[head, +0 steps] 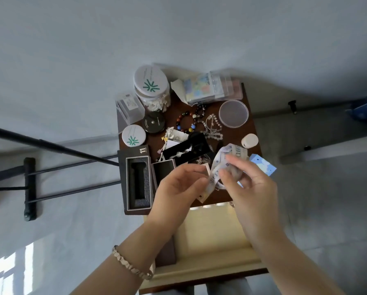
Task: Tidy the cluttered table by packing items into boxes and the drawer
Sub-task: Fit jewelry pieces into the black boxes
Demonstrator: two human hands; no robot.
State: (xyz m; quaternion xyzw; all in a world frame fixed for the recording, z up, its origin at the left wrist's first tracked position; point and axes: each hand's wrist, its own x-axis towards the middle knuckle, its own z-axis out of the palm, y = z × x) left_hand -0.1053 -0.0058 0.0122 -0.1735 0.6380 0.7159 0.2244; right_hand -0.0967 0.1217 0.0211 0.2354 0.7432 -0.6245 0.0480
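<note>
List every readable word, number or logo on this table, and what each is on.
"11": dark open box.
Green starburst logo, no legible words: large jar lid, small tin lid.
Too blurred to read: black compact, clear box label, printed ribbon.

Domestic interior, most likely a bedroom corner. I stand over a small dark-wood counter (175,109) set against a plain white wall (178,28), its cream-lined drawer (210,235) standing open toward me. The top carries personal effects: a jar of cotton swabs (151,90), beaded bracelets (187,122) and a black cosmetic compact (153,123). Grey floor (305,188) lies to the right. A black metal frame (29,188) stands at left, and a window-shaped patch of sunlight (10,271) falls at lower left.
</note>
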